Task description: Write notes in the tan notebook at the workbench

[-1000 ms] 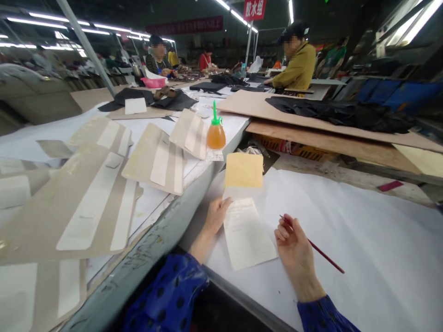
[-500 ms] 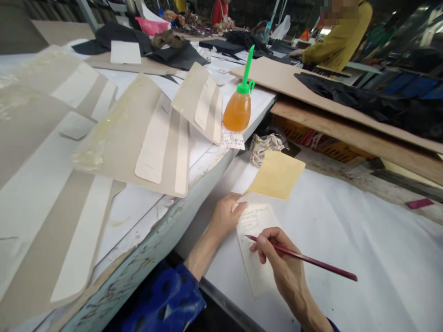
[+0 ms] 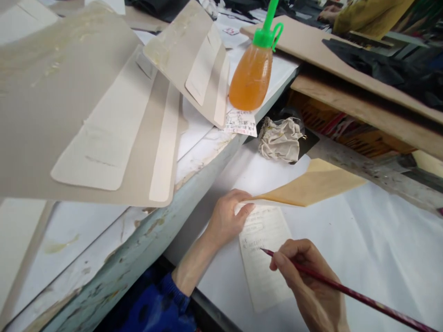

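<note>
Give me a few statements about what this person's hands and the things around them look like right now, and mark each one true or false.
1. The right hand holds a red pencil with its tip on the white slip of paper. True.
2. The left hand lies flat on the table, away from the slip. False: its fingers pinch the slip's top edge, under the lifted yellow sheet.
3. The orange bottle has a green cap. True.
4. The crumpled cloth lies on top of the slip. False: it lies apart, beyond it, below the bottle.
5. The bottle lies on its side. False: it stands on its base.
</note>
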The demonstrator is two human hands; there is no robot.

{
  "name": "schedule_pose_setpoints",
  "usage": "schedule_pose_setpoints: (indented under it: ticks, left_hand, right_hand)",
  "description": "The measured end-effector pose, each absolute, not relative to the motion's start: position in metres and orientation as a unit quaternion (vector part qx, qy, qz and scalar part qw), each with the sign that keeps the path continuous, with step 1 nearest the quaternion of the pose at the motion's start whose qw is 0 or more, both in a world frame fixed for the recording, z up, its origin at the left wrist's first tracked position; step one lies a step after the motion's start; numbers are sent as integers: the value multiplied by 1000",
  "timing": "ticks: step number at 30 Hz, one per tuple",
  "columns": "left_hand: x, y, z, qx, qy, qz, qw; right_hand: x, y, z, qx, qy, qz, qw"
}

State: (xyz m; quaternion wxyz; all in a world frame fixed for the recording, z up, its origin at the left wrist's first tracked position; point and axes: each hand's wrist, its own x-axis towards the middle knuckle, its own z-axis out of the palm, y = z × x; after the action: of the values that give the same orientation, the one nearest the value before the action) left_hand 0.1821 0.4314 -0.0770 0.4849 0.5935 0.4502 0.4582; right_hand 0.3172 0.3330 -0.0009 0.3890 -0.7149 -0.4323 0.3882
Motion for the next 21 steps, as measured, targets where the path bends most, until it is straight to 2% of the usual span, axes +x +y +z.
schedule_pose_setpoints:
  ticks: [7, 12, 18, 21]
  left_hand:
    - [185, 434, -78, 592, 450, 450, 495]
    - [186, 436, -76, 590, 450, 450, 497]
    - [187, 436, -77, 586, 455, 441, 506]
    - [189, 437, -82, 588, 443, 455, 500]
  right_hand:
    - [324, 332, -5, -704, -463, 380, 382]
    - [334, 330, -36, -646, -512, 402, 398]
    - [343, 329, -66, -550, -658, 384, 342]
    - [338, 329, -63, -565, -651, 365, 351]
